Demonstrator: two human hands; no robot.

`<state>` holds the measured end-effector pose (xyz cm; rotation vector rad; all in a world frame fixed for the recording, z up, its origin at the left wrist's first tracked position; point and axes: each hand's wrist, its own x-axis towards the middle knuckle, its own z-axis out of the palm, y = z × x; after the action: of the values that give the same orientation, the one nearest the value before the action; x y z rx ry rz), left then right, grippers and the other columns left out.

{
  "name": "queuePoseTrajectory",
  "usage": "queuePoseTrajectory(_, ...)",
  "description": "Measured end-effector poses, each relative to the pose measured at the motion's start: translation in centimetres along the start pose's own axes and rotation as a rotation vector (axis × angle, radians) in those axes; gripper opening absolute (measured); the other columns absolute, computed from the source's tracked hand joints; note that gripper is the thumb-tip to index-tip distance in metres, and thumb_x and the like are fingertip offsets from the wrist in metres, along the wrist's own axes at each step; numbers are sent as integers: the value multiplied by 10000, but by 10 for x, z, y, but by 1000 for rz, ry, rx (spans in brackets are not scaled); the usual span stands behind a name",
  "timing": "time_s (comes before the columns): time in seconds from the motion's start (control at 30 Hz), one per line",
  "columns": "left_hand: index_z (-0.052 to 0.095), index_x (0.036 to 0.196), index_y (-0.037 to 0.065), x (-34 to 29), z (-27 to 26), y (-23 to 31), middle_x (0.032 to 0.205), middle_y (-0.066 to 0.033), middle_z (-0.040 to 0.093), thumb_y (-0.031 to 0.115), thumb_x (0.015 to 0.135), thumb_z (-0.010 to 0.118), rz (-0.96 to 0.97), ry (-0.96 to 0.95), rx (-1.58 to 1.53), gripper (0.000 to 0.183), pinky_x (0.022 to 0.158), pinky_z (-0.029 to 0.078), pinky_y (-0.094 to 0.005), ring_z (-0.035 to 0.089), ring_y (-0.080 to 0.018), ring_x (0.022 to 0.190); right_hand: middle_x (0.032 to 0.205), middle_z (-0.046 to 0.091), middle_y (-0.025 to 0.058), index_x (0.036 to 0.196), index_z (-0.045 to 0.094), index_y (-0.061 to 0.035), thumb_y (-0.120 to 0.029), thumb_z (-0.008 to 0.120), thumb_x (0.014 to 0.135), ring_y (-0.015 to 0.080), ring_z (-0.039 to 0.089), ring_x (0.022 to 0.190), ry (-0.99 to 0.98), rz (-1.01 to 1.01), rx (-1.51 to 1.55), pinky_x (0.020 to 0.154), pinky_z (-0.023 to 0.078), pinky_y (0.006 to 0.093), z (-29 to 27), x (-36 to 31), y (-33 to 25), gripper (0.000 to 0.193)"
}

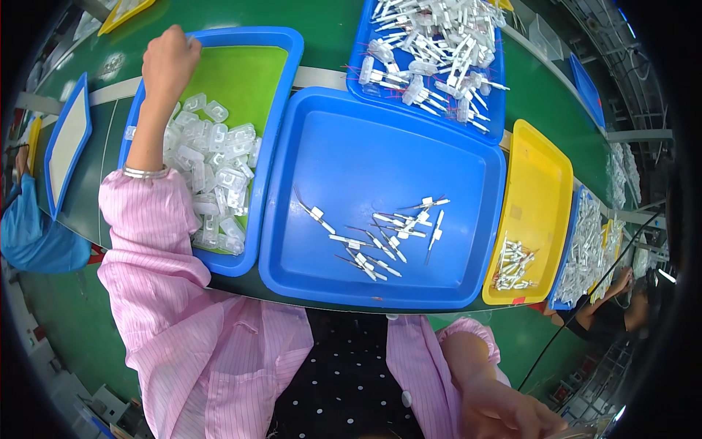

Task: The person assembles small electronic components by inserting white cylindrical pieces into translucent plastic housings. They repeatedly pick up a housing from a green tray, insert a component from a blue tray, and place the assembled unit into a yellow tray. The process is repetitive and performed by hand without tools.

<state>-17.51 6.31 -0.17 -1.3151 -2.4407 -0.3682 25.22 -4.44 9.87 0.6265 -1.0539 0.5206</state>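
Note:
My left hand point(172, 62) is closed in a fist over the upper left corner of a blue tray point(291, 62) with a bright green lining. What the fist holds, if anything, is hidden. Below it, several clear plastic housings point(218, 157) lie heaped in that tray. My right hand point(508, 410) is low at the right, beside my body and away from the trays. Its fingers are curled and partly cut off by the picture's rim; their contents cannot be made out. Several white wired connector pieces point(391, 238) lie loose in the middle blue tray point(336, 132).
Another blue tray point(501, 80) behind holds a pile of clear housings with white wired parts. A yellow tray point(537, 190) at right contains small white pieces point(515, 263). Farther right stands a filled blue tray point(585, 241). Other people work at the left point(44, 227) and right point(607, 311).

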Motion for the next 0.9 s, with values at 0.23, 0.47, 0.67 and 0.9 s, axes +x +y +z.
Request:
queuePoseTrajectory(0.23,523,775,23,-39,-62,70,698,-92,629,143,764,582,-10,-71,-812,133,504,417,-242,537,-129,537,1119,536,86,1186,466,15,-20,602,761,158,500,1067,15,-73,1,840,504,273,5,-1,-4,447)
queuePoseTrajectory(0.47,565,1011,9,-85,-82,110,716,-47,628,72,807,563,51,-371,-1437,214,506,397,-176,513,-55,555,1159,520,106,1224,446,5,8,593,752,217,505,1079,-1,-223,98,775,540,283,11,-5,12,494)
queuePoseTrajectory(0.67,487,1168,-6,-102,-55,106,888,-100,615,80,850,519,-140,-734,-1837,331,507,414,-196,539,-93,619,1181,512,105,1225,449,1,7,585,756,231,501,1090,-111,69,88,759,540,272,8,-5,4,488)
queuePoseTrajectory(0.9,398,1242,-35,-102,-58,97,1031,-164,582,75,879,472,-128,-871,-1986,386,592,476,-237,579,-143,712,1207,503,102,1226,453,-3,5,577,762,247,496,1102,-383,504,132,740,541,258,-7,0,3,481)
